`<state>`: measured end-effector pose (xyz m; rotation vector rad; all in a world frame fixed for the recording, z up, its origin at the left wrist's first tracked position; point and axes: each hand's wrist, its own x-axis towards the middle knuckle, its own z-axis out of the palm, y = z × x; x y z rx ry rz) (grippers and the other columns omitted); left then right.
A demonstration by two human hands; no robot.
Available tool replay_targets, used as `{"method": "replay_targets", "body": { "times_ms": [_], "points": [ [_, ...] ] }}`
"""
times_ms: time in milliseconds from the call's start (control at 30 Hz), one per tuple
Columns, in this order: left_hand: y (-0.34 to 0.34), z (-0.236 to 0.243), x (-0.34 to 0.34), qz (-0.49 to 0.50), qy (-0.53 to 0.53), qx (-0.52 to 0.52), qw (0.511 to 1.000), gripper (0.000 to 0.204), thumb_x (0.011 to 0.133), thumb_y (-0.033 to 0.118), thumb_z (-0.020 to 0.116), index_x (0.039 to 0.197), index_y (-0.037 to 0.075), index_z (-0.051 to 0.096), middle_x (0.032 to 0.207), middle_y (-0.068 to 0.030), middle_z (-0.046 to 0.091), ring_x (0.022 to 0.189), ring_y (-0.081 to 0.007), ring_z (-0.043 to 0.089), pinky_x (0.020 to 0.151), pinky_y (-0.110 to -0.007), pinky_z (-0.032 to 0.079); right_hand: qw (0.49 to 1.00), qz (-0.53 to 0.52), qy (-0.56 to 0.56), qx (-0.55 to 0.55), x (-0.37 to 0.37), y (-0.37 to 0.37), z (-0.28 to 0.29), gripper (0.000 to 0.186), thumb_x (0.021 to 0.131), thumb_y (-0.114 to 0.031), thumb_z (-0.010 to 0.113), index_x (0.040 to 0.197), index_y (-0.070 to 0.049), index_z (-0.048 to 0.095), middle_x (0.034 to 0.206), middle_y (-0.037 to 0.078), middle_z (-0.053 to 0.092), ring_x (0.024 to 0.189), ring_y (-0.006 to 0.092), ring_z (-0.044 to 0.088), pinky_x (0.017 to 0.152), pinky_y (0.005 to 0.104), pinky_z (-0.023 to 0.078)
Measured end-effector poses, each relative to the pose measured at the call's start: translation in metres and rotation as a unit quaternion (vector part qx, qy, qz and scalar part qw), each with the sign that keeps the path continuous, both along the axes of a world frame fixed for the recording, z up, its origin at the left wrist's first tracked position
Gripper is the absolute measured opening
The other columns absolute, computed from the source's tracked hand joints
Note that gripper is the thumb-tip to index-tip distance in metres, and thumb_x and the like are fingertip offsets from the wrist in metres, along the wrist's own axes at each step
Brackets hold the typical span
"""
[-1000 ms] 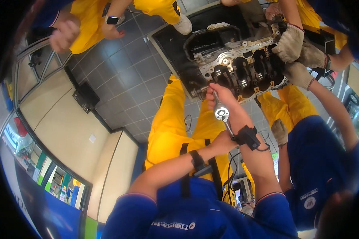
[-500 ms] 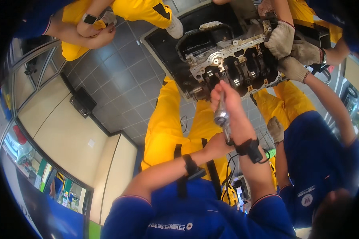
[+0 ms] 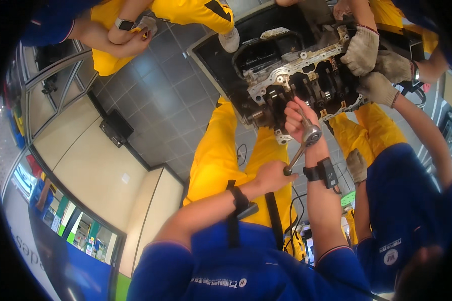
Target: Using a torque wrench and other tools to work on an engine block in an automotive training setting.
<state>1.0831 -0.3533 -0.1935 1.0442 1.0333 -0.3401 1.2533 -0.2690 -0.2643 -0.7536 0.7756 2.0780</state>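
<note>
Landmark: the engine block [image 3: 306,75], bare metal, open face showing a crankshaft and bearing caps; it sits over a dark tray [image 3: 221,60].
Ratchet wrench: the wrench [image 3: 302,145] stands just below the near edge of the engine block, its round head uppermost and its handle slanting down and away from the block.
Right hand: the right hand [image 3: 297,120] is clenched around the wrench head and the socket end, pressed against the lower edge of the engine block. The fastener under it is hidden by the fingers.
Left hand: the left hand [image 3: 272,175] is closed on the lower end of the wrench handle, well below the engine block, in front of yellow trousers [image 3: 221,155].
Wrist bands: a black band with a small box [image 3: 324,172] sits on the right wrist; another black strap [image 3: 240,200] on the left forearm.
Other workers: two gloved hands [image 3: 361,47] and [image 3: 377,89] rest on the far right side of the engine block, apparently steadying it. A further person's bare arms [image 3: 115,37] are folded well to the left of the block.
Step judged: turning a fastener on the lower face of the engine block.
Good practice: keep the right hand pushing the head square onto the fastener so the socket does not tip off; pull the handle in a smooth arc from its end, not in jerks.
Risk: a slip would drive knuckles into the block's sharp edges; the gloved hands are close to the swing.
</note>
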Motion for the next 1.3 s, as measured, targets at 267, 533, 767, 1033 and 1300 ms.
{"method": "replay_targets", "body": {
  "times_ms": [267, 533, 767, 1033, 1300],
  "points": [
    [0.072, 0.037, -0.086, -0.078, 0.094, 0.134, 0.983, 0.037, 0.082, 0.044, 0.074, 0.09, 0.008, 0.077, 0.078, -0.0185, 0.071, 0.078, -0.0388, 0.07, 0.072, -0.046, 0.057, 0.987, -0.141, 0.075, -0.007, -0.008, -0.002, -0.001, 0.029, 0.109, -0.03, 0.048, 0.087, -0.012, 0.051, 0.067, -0.001, 0.044, 0.044, 0.011, 0.028, 0.047, 0.0285, 0.024],
    [0.251, 0.091, -0.084, -0.254, 0.132, 0.458, 0.842, 0.022, 0.068, 0.029, 0.079, 0.075, 0.01, 0.072, 0.07, -0.0131, 0.067, 0.07, -0.0331, 0.069, 0.063, -0.044, 0.055, 0.963, -0.261, 0.061, -0.044, -0.028, 0.01, 0.012, 0.025, 0.107, -0.018, 0.048, 0.084, -0.011, 0.046, 0.07, -0.002, 0.038, 0.054, 0.0122, 0.032, 0.052, 0.0287, 0.029],
    [0.329, 0.055, -0.002, -0.334, 0.042, 0.704, 0.625, 0.012, 0.061, 0.021, 0.077, 0.067, 0.013, 0.07, 0.077, -0.0044, 0.069, 0.082, -0.0237, 0.068, 0.083, -0.037, 0.051, 0.923, -0.365, 0.081, -0.097, -0.037, 0.024, 0.028, 0.018, 0.099, -0.014, 0.056, 0.084, -0.005, 0.053, 0.064, 0.001, 0.042, 0.053, 0.0149, 0.036, 0.048, 0.0305, 0.03],
    [0.367, 0.024, 0.101, -0.328, -0.263, 0.746, 0.516, 0.005, 0.07, 0.013, 0.069, 0.075, 0.012, 0.069, 0.092, -0.0052, 0.059, 0.104, -0.0237, 0.055, 0.093, -0.034, 0.046, 0.903, -0.416, -0.009, -0.105, -0.06, 0.025, 0.012, 0.013, 0.091, -0.011, 0.06, 0.083, -0.004, 0.052, 0.073, 0.002, 0.042, 0.057, 0.0144, 0.035, 0.054, 0.0299, 0.029],
    [0.373, -0.005, 0.146, -0.36, -0.311, 0.737, 0.48, 0.008, 0.066, 0.014, 0.073, 0.074, 0.012, 0.071, 0.088, -0.0046, 0.064, 0.099, -0.0253, 0.061, 0.09, -0.036, 0.049, 0.905, -0.413, 0.065, -0.079, -0.047, 0.017, -0.005, 0.017, 0.096, -0.02, 0.059, 0.089, -0.005, 0.056, 0.074, 0.002, 0.046, 0.057, 0.0166, 0.037, 0.052, 0.0311, 0.032]
  ]
}}
